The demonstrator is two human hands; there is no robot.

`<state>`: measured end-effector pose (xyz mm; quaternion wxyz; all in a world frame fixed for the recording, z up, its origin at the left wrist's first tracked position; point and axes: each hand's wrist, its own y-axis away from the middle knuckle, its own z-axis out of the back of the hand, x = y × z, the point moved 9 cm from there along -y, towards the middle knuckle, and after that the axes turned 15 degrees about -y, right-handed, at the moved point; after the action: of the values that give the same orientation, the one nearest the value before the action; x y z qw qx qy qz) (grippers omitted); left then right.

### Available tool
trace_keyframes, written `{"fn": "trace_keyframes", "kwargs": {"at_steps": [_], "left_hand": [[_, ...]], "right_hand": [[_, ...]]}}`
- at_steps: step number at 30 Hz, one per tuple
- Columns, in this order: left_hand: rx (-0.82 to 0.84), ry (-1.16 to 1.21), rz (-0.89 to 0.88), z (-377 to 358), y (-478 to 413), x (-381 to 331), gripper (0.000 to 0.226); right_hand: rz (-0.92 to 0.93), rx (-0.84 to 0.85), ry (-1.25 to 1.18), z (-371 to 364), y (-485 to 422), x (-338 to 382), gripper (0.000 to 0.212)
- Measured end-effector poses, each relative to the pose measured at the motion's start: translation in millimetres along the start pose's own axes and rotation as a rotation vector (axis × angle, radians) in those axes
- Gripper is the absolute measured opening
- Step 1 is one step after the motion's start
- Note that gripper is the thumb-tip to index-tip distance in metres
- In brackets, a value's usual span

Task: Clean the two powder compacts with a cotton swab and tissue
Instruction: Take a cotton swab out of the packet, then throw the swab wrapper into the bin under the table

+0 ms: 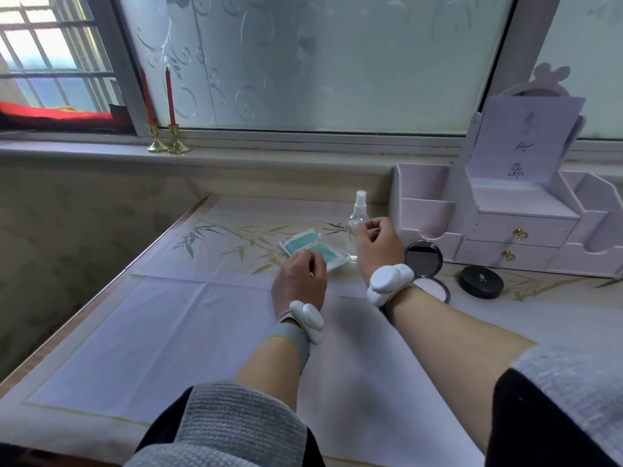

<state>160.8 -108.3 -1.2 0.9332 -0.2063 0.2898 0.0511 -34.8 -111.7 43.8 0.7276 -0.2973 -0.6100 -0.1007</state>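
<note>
Pinching a cotton swab (317, 247) between thumb and fingers, the left hand (298, 281) holds it upright, its white tip over a teal-and-white tissue packet (308, 248) lying flat just beyond the knuckles. The right hand (379, 246) is raised apart from the left, fingers curled at a clear spray bottle (358, 215); whether it grips the bottle cannot be told, nor how full the bottle is. Print on the packet is too small to read.

Just right of the right wrist sits an open compact (424, 258), its round mirror lid tilted up and its pale powder pan partly hidden behind the wrist. Farther right lies a closed black compact (481, 282), with a small white mark on its lid that is illegible.

Beyond both stands a lilac organiser (488, 227) with open bins and two drawers with gold knobs. A sheet of paper (526, 136) bearing handwritten characters leans on it.

Both hands hover over a table (168, 332) covered in a pale cloth printed with bamboo. Far beyond the left hand, two red candles (168, 96) in brass holders stand on the sill of a frosted, patterned window (337, 62).
</note>
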Motion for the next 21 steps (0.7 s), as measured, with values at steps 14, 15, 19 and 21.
{"fn": "trace_keyframes", "kwargs": {"at_steps": [14, 15, 19, 21], "left_hand": [[0.028, -0.184, -0.492, -17.7, 27.3, -55.8, 0.016], [0.055, -0.169, -0.514, -22.8, 30.2, -62.4, 0.016], [0.134, -0.119, -0.572, -42.4, 38.3, -90.1, 0.017], [0.147, -0.091, -0.594, -48.2, 42.5, -103.0, 0.015]], "right_hand": [[0.020, -0.032, 0.078, 54.2, -3.3, -8.6, 0.015], [0.024, -0.032, 0.109, 60.5, -6.7, -5.8, 0.016], [-0.004, -0.020, 0.173, 85.8, -21.4, -3.8, 0.017], [-0.036, -0.033, 0.124, 94.4, -27.6, -10.7, 0.017]]}}
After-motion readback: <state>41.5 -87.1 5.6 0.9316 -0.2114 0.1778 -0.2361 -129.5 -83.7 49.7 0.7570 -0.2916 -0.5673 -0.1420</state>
